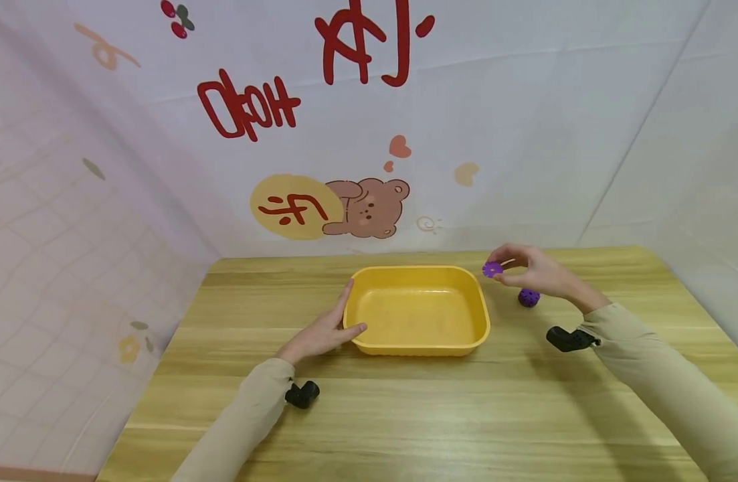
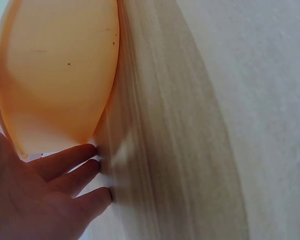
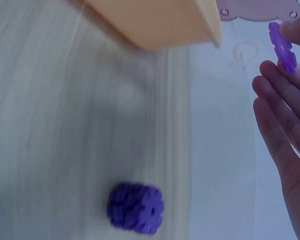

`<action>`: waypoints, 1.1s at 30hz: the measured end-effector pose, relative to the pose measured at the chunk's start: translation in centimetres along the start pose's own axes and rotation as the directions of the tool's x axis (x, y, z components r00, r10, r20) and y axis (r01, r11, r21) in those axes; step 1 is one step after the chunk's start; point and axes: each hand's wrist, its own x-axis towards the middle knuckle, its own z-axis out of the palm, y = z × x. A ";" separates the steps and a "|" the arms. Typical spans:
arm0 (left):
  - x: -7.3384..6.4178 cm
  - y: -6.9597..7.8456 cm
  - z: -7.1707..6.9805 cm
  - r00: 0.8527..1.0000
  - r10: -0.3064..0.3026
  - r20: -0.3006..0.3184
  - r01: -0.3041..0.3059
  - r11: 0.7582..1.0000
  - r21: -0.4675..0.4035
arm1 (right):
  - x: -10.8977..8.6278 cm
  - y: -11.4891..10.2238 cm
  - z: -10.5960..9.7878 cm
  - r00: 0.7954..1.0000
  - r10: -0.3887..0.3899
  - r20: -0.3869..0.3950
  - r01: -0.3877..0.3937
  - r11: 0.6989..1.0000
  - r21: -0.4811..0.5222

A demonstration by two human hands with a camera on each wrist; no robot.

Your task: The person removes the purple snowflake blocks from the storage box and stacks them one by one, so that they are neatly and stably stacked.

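Note:
A yellow plastic tray stands on the wooden table. My left hand holds its left end, thumb over the rim and fingers along the outer wall. In the left wrist view, the fingers reach along the tray's outside. Beyond the tray's right rim, my right hand pinches a purple notched disc between thumb and fingers, above the table. The disc appears edge-on in the right wrist view, with the other fingers extended. Below this hand sits a stack of purple notched discs.
The wooden table runs back to a pale wall covering printed with red characters and a bear. Another pale covering with a grid pattern is on the left. Each sleeve has a black device at the wrist.

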 end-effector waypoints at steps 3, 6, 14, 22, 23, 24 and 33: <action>0.0 0.0 0.0 1.000 0.002 -0.003 -0.002 1.000 -0.010 | -0.6 0.5 -0.4 1.000 0.020 -0.018 -0.020 1.000 0.015; -0.2 0.0 -0.1 1.000 -0.002 -0.001 0.002 1.000 -0.022 | -1.3 1.3 -0.6 0.999 0.025 -0.043 -0.025 1.000 0.005; -0.4 0.1 -0.2 1.000 -0.009 0.010 0.009 0.999 -0.033 | -3.1 3.7 -0.1 0.991 0.062 -0.115 -0.070 0.995 -0.071; -0.3 0.1 -0.1 1.000 -0.003 0.004 0.003 1.000 -0.013 | -4.9 5.8 0.4 0.984 0.090 -0.153 -0.096 0.995 -0.030; -0.3 0.1 -0.1 1.000 0.000 0.002 0.000 1.000 -0.009 | -5.1 6.1 0.3 0.983 0.093 -0.160 -0.096 0.995 -0.016; -0.3 0.0 -0.1 1.000 0.002 0.000 -0.002 1.000 -0.004 | -5.4 6.4 0.3 0.982 0.090 -0.168 -0.091 0.996 0.001; -0.1 -0.1 -0.1 1.000 0.014 0.001 -0.014 1.000 -0.006 | -6.9 8.4 0.1 0.969 0.108 -0.220 -0.090 0.992 0.091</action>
